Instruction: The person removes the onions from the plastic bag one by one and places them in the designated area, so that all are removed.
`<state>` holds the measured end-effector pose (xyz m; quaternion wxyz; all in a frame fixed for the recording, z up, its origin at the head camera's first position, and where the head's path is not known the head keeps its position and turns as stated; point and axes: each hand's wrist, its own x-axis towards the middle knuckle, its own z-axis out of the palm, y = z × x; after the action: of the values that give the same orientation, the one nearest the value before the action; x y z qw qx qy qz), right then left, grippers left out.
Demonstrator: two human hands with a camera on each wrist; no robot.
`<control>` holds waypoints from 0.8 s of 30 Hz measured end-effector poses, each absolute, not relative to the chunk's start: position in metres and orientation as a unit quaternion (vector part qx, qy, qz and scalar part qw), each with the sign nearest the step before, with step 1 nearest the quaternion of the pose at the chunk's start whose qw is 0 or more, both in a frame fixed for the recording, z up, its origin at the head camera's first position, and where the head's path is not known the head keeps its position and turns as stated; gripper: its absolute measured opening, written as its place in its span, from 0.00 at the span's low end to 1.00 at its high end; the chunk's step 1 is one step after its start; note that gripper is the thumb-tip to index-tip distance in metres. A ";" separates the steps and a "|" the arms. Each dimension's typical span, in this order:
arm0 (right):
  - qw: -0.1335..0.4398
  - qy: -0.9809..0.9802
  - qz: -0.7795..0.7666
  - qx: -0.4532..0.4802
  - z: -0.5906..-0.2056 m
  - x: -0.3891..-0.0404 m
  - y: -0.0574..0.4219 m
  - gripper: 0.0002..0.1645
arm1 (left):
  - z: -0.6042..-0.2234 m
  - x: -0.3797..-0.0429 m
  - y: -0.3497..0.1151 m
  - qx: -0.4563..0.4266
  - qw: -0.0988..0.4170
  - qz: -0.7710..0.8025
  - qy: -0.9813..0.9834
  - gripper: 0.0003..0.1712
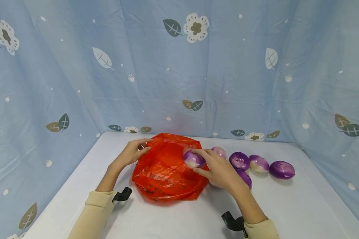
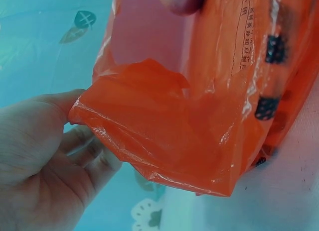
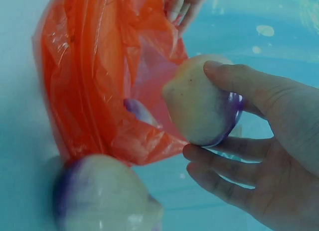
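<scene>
A red plastic bag point(image 1: 164, 172) lies on the white table with its mouth spread. My left hand point(image 1: 130, 155) pinches the bag's left rim between thumb and fingers, as the left wrist view also shows. At the bag's right rim, my right hand point(image 1: 219, 169) holds a purple-and-white turnip point(image 1: 193, 160) by thumb and fingertips. Its pale, pointed end faces the bag in the right wrist view. Another turnip point(image 3: 142, 114) shows partly at the bag's opening, the rest hidden by red film. One more pale turnip point(image 3: 107, 196) sits close outside the bag.
Several glossy purple-and-white turnips point(image 1: 258, 163) lie right of the bag, one partly behind my right hand. The farthest right is a dark purple one point(image 1: 282, 170). A blue patterned curtain point(image 1: 236, 83) closes off the table's point(image 1: 302, 199) back and sides.
</scene>
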<state>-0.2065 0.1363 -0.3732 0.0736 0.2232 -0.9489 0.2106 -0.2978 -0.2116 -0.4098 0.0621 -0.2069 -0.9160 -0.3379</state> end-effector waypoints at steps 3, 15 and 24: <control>0.088 -0.946 0.211 0.231 -0.374 -0.205 0.144 0.38 | -0.409 -0.298 -0.211 -0.205 0.060 -0.339 -0.916 0.22; 0.123 -0.933 0.230 0.248 -0.375 -0.199 0.182 0.38 | -0.409 -0.297 -0.212 -0.205 0.059 -0.338 -0.917 0.22; 0.127 -0.939 0.219 0.234 -0.378 -0.196 0.216 0.40 | -0.410 -0.297 -0.212 -0.201 0.055 -0.340 -0.917 0.23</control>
<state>-0.1962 0.2155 -0.3776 0.1267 0.2339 -0.9388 0.2190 -0.2970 -0.2118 -0.4095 0.0549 -0.2006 -0.9171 -0.3400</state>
